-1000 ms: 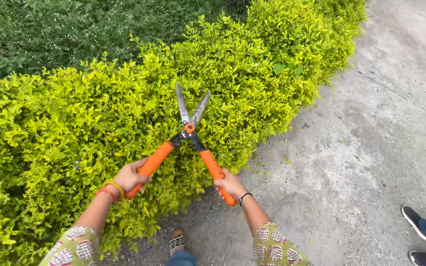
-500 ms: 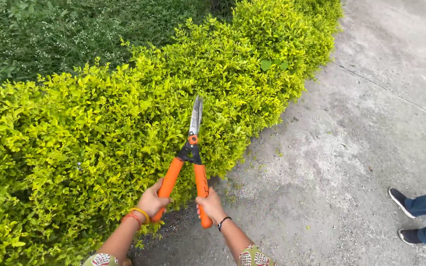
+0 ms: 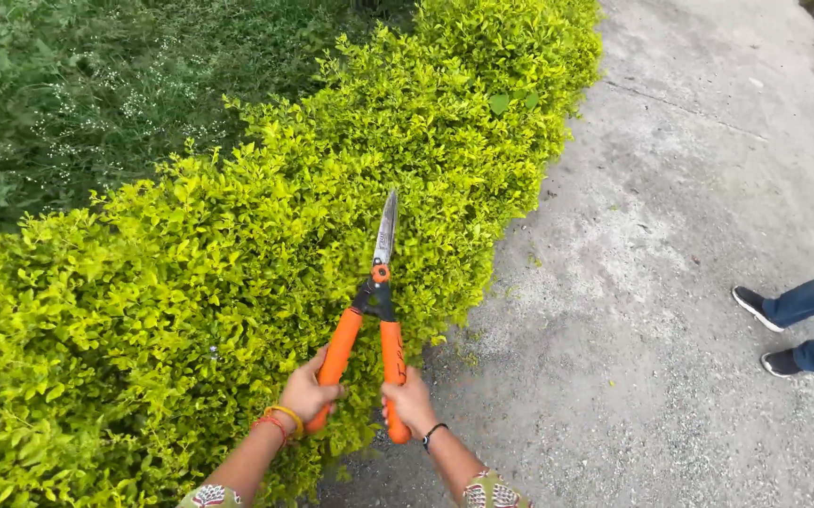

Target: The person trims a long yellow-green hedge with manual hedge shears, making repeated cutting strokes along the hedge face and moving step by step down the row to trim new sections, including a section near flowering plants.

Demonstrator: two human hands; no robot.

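My left hand (image 3: 309,389) grips the left orange handle of a pair of hedge shears (image 3: 376,299). My right hand (image 3: 409,402) grips the right orange handle. The two handles lie close together and the steel blades are closed, pointing up and away over the side of a low yellow-green hedge (image 3: 238,273). Bangles circle my left wrist and a dark band my right.
A grey concrete path (image 3: 670,282) runs along the hedge's right side. Another person's legs in blue jeans and dark shoes (image 3: 783,325) stand at the right edge. Darker green plants (image 3: 96,94) grow behind the hedge. A kerb shows at the top right.
The handles have been brought together and the blades, spread wide a second ago, have closed. My hands have shifted down and right in view.
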